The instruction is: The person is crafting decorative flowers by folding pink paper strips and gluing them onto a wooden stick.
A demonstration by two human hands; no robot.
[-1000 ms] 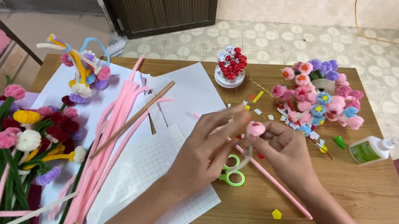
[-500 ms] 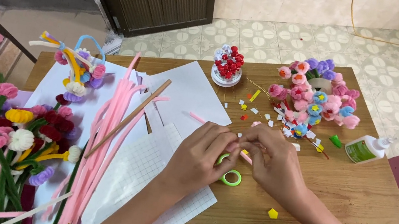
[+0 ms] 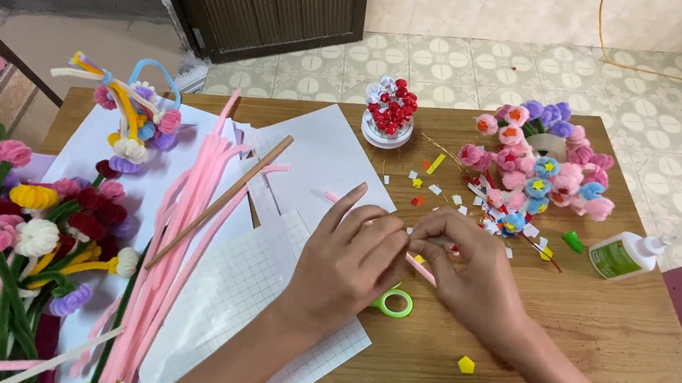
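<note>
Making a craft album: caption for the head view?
Both hands, left hand and right hand, pinch a pink pipe cleaner above green-handled scissors.

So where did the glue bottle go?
The glue bottle lies on its side near the table's right edge, beside the pink and blue flower pile, beyond the right hand.

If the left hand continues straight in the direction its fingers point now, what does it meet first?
Probably the right hand, whose fingertips already nearly touch the left hand around the thin pink pipe cleaner; depth is unclear.

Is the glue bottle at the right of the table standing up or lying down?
Lying down. The glue bottle rests on its side on the table, its nozzle pointing toward the right edge.
</note>
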